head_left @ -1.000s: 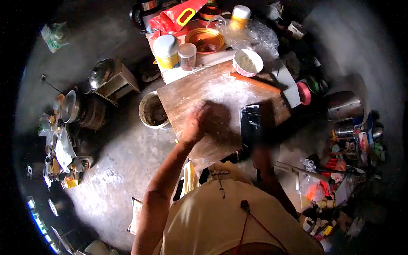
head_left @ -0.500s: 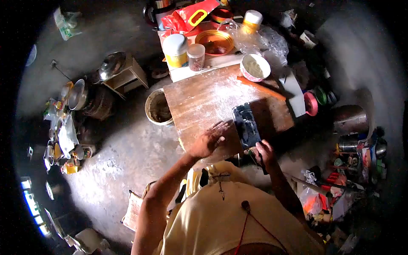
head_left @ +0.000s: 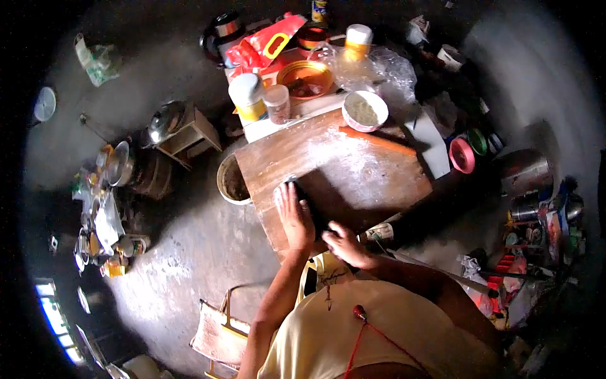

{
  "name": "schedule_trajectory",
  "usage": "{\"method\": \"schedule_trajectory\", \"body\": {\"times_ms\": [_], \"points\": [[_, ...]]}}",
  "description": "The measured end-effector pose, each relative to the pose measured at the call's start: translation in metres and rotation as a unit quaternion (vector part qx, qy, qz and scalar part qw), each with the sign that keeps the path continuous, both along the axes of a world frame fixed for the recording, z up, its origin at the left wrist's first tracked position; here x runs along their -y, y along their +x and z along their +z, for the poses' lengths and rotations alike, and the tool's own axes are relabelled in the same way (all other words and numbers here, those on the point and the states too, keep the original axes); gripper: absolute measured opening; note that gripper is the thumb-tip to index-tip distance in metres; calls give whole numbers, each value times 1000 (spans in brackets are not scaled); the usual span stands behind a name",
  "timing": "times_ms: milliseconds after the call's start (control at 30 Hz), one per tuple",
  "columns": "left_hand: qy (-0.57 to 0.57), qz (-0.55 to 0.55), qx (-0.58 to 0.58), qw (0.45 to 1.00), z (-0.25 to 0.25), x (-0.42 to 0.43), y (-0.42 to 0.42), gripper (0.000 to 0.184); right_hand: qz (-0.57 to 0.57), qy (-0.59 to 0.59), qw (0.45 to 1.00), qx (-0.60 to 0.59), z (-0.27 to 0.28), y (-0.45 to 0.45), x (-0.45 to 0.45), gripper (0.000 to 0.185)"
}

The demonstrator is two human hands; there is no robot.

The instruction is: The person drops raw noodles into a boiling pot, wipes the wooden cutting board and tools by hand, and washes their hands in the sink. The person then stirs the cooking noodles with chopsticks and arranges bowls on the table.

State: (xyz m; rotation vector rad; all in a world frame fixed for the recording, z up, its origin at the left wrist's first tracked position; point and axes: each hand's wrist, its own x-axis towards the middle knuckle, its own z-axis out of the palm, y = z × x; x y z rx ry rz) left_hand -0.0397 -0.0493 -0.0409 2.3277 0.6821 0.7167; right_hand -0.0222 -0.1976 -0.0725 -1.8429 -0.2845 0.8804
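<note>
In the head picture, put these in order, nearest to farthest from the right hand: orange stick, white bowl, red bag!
From the right hand:
1. Orange stick: on the board, toward the right.
2. White bowl: just behind the stick.
3. Red bag: far back, off to the left.

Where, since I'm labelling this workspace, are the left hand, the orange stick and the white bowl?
Left hand (head_left: 295, 219): head view, back of the hand.
Orange stick (head_left: 379, 141): head view, middle of its length.
White bowl (head_left: 380, 105): head view, inner wall near the rim.
</note>
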Motion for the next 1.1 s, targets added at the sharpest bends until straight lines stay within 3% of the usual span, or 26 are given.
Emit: {"method": "schedule_trajectory", "body": {"times_ms": [33, 100, 200, 233, 267, 333, 367, 400, 467, 500, 533, 600, 667, 733, 800, 933, 1000, 1033, 1067, 1100], "points": [[-52, 21, 53, 997, -3, -1, 0, 46, 12, -4, 1000, -16, 4, -1, -8, 44], [-166, 65, 168, 969, -1, -3, 1, 42, 51, 13, 998, 47, 31, 3, -20, 43], [-289, 138, 239, 917, 15, -13, 0, 44, 130, 26, 973, 188, 76, 5, -30, 37], [-362, 119, 337, 861, 0, -21, 1, 47, 162, 27, 960, 229, 90, 7, -32, 34], [-437, 141, 441, 771, 13, -19, 8, 48, 164, 77, 945, 272, 99, 8, -33, 31], [-524, 161, 504, 667, 13, -31, 12, 44, 164, 94, 904, 383, 118, 7, -35, 22], [-529, 82, 556, 636, -2, -36, 15, 43, 179, 79, 907, 374, 131, 9, -35, 21], [-526, 81, 561, 634, -12, -39, 20, 43, 183, 82, 904, 378, 138, 12, -33, 21], [-558, 10, 555, 617, -25, -44, 28, 46, 195, 98, 922, 321, 144, 18, -29, 21], [-638, 22, 564, 523, -2, -32, 28, 47, 162, 159, 925, 306, 137, 22, -29, 22], [-648, 77, 520, 551, -2, -25, 33, 43, 155, 166, 924, 308, 131, 28, -27, 18], [-786, 17, 471, 399, 14, -14, 20, 39, 120, 133, 982, 60, 131, 38, -16, 15], [-796, 61, 425, 427, 12, -4, 18, 38, 55, 197, 972, -112, 132, 52, -7, 15], [-777, 12, 447, 442, 11, 3, 13, 40, 7, 222, 963, -153, 119, 63, -1, 17], [-817, -117, 488, 283, 13, 6, 10, 44, -30, 239, 947, -212, 118, 75, 2, 19], [-827, -65, 491, 267, 34, 12, 6, 45, -27, 248, 921, -298, 101, 88, 10, 19], [-828, -92, 493, 253, 37, 8, -3, 47, -32, 231, 931, -280, 103, 94, 12, 21], [-825, -94, 517, 210, 40, 2, -10, 47, -33, 210, 943, -256, 100, 100, 14, 21], [-806, -92, 527, 253, 36, -4, -19, 46, -34, 188, 954, -232, 95, 107, 18, 21], [-796, -84, 544, 250, 39, -10, -30, 46, -26, 171, 962, -211, 85, 117, 24, 23]]}}
